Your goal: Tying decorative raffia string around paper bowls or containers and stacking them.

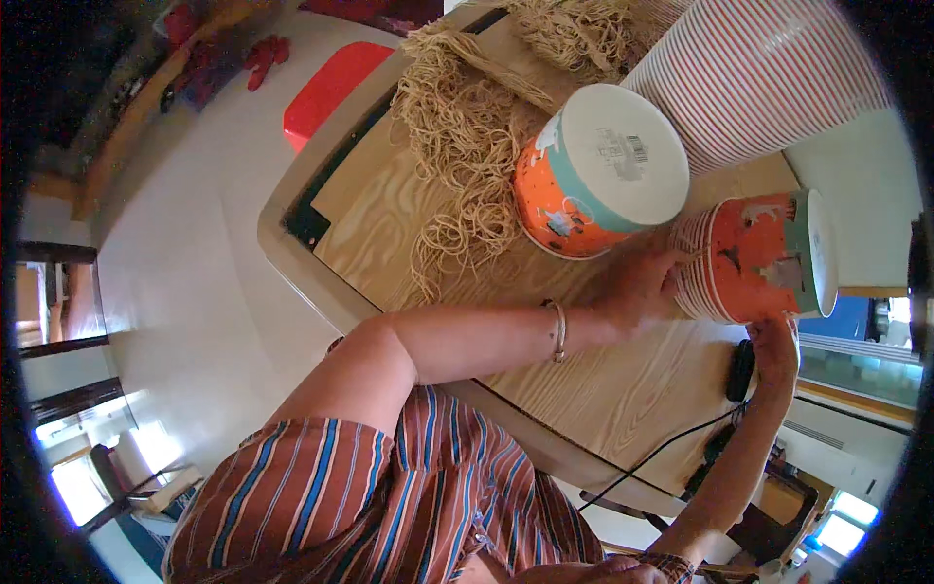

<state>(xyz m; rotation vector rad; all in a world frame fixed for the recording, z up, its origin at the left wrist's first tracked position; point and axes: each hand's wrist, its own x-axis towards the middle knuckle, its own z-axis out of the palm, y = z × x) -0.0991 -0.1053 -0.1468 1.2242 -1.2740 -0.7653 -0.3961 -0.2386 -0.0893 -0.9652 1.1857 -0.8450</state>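
Note:
A short stack of nested orange and teal paper tubs [754, 258] is held on its side, rims to the left and a white base to the right. My right hand [775, 347] grips it from below, its fingers mostly behind the tubs. At the stacked rims is my left hand [642, 287], slightly blurred, its fingers closed on the edges; a bracelet circles that wrist. Just beyond the left hand, another orange and teal paper tub [574, 209] stands upside down on the wood-grain table [613, 404], its white base up.
A tall stack of nested paper tubs [764, 78] leans across the far right. Tangled tan string [467, 136] lies in heaps on the table's far left. A black cable [671, 443] crosses the near right. A red seat [336, 92] stands beyond the table's left edge.

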